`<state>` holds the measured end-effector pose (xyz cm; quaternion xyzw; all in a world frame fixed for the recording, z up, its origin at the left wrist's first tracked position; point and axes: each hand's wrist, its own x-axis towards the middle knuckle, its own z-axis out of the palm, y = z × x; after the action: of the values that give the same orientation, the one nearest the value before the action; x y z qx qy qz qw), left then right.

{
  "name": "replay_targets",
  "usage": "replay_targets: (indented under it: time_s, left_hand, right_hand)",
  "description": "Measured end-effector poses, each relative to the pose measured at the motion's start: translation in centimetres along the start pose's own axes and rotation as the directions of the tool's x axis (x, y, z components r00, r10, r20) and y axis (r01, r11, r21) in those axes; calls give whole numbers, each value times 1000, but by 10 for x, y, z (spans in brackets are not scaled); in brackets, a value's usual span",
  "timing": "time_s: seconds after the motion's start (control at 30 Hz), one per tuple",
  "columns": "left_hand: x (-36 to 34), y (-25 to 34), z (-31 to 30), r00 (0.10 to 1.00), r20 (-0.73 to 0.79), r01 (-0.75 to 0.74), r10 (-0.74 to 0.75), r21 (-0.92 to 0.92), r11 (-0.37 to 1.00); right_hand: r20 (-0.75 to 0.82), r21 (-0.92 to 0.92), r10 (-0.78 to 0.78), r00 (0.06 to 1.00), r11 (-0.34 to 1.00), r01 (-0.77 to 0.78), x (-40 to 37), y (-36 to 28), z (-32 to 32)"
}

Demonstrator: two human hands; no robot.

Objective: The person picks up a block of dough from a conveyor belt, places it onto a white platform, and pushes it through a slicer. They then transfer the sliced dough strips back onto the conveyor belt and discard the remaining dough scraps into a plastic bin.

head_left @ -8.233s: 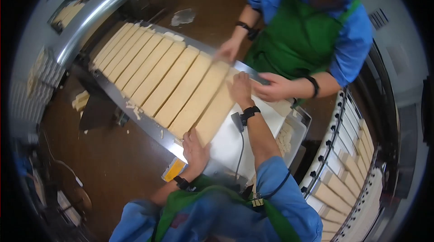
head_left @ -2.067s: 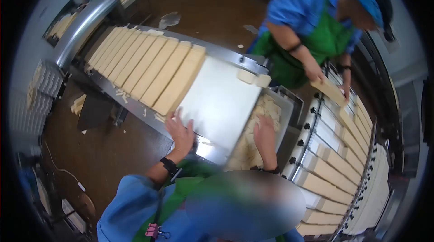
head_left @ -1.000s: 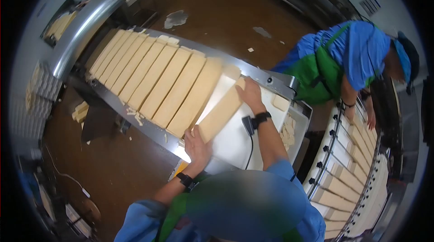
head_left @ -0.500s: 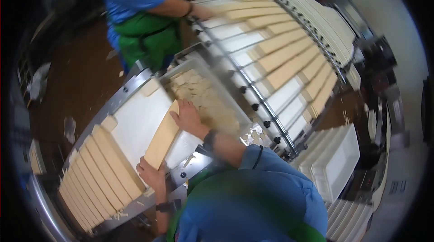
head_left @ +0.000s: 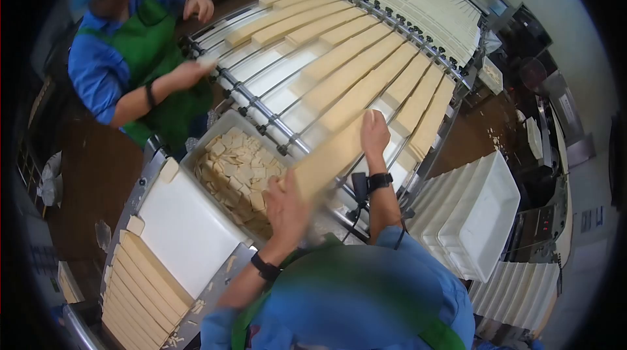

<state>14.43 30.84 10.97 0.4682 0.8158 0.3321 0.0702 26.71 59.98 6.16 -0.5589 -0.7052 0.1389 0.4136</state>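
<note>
Both my hands hold a long, pale yellow block that looks like stacked dough sheets (head_left: 330,160). My left hand (head_left: 287,209) grips its near end, slightly blurred, and my right hand (head_left: 374,133) is closed around the far end. The block slants over the near rail of a slatted rack (head_left: 261,105), where several similar blocks (head_left: 353,56) lie in rows between metal rods. Below and left of my left hand stands a grey bin (head_left: 222,124) full of small pale dough pieces (head_left: 238,167).
A white board (head_left: 189,216) lies at the left, with several more blocks (head_left: 140,281) in a row at its lower end. Stacked white trays (head_left: 480,213) stand at the right. Across the rack, a co-worker (head_left: 140,56) in a green apron has one hand near its rail.
Both hands have carried the block from the white board rightward to the rack. My view has turned with them. The co-worker's hand has drawn back from the blocks to the rack's edge.
</note>
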Motion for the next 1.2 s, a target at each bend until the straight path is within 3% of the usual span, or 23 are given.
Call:
replay_targets:
  time_s: [0.03, 0.07, 0.1, 0.13, 0.17, 0.23, 0.37, 0.43, 0.47, 0.53, 0.57, 0.63, 0.7, 0.77, 0.8, 0.97, 1.03, 1.1, 1.17, 1.2]
  left_hand:
    - [11, 19, 8, 1000, -3, -5, 5, 1, 1000]
    - [22, 37, 16, 990, 138, 30, -28, -7, 1000]
    - [31, 48, 24, 959, 277, 66, -61, -8, 998]
    - [39, 51, 36, 958, 288, 22, -17, -16, 1000]
    - [45, 53, 47, 958, 286, 21, -16, -14, 1000]
    - [63, 64, 60, 956, 291, -37, 39, -10, 999]
    - [88, 68, 118, 977, 193, -58, 89, -159, 986]
    - [97, 75, 134, 988, 155, 76, -23, -345, 935]
    - [100, 78, 137, 989, 149, 76, -25, -348, 935]
    - [99, 75, 136, 942, 186, 330, -278, -376, 866]
    - [99, 72, 138, 939, 178, 342, -295, -378, 860]
    - [98, 59, 144, 959, 154, 279, -236, -389, 878]
    - [101, 53, 148, 944, 144, 331, -298, -383, 862]
    - [103, 45, 143, 963, 181, 257, -198, -419, 871]
    - [103, 27, 172, 965, 133, 260, -224, -446, 856]
    - [89, 21, 147, 951, 125, 307, -283, -495, 813]
    - [86, 12, 138, 964, 159, 265, -212, -560, 785]
    - [75, 7, 130, 968, 147, 251, -204, -610, 752]
    - [68, 1, 121, 947, 224, 319, -229, -723, 613]
    - [59, -3, 111, 965, 149, 252, -214, -753, 608]
  right_hand:
    - [79, -12, 77, 994, 997, -76, 18, 21, 0]
    - [74, -9, 75, 994, 997, -75, 36, 47, 8]
    - [216, -144, 78, 973, 988, -47, 52, 73, 19]
    - [354, -273, 100, 930, 962, 1, 64, 81, 20]
    - [354, -270, 99, 930, 963, 1, 72, 88, 23]
    - [441, -516, 135, 887, 847, 128, 82, 80, 20]
    - [295, -605, -25, 955, 769, 207, 76, 81, 18]
    - [248, -588, -277, 928, 718, 372, 49, 80, 15]
    - [318, -480, -307, 897, 764, 431, 27, 83, 15]
    - [446, -211, -352, 823, 852, 479, -20, 76, 6]
    - [508, -56, -369, 778, 887, 458, -35, 63, -7]
    - [566, -41, -392, 725, 865, 500, -49, 56, -18]
    - [622, -10, -424, 658, 836, 548, -57, 52, -21]
    - [587, -19, -421, 691, 847, 532, -53, 55, -19]
    - [585, -72, -428, 688, 818, 570, -54, 55, -16]
    - [588, -64, -438, 680, 813, 579, -57, 51, -15]
    - [631, -88, -326, 704, 872, 482, -58, 43, -22]
    - [616, -52, -327, 717, 891, 450, -66, 31, -23]
    - [577, 49, -472, 667, 835, 548, -71, 14, -23]
    - [589, 51, -472, 656, 832, 553, -77, 4, -23]
